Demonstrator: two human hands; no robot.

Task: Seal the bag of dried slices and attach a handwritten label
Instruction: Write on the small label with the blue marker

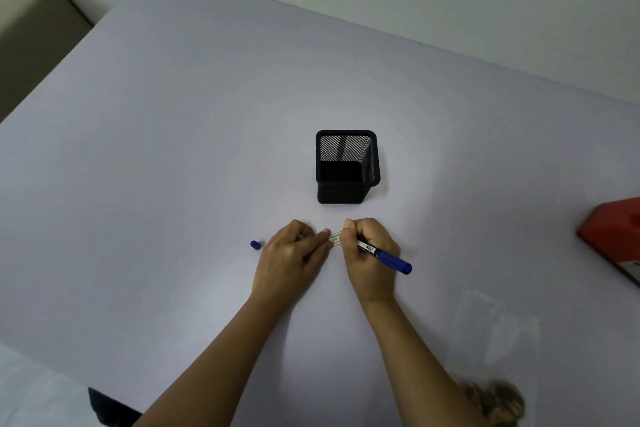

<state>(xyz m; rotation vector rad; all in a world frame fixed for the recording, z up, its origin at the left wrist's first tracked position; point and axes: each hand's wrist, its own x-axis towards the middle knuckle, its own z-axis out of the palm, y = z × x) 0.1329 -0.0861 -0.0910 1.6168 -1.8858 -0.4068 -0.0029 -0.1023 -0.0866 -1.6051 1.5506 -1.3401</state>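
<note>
A small white label (335,239) lies on the pale table (173,149) between my two hands. My left hand (294,250) presses its fingertips on the label's left end. My right hand (370,250) grips a blue marker (388,257), uncapped, with its tip down at the label. The marker's blue cap (255,245) lies on the table to the left of my left hand. A clear plastic bag (498,326) lies flat at the right. Brownish dried slices (495,402) show blurred at the bottom right.
A black mesh pen holder (346,166) stands just beyond my hands. A red box (616,236) sits at the right edge. A beige cushion (31,35) lies off the table at the far left.
</note>
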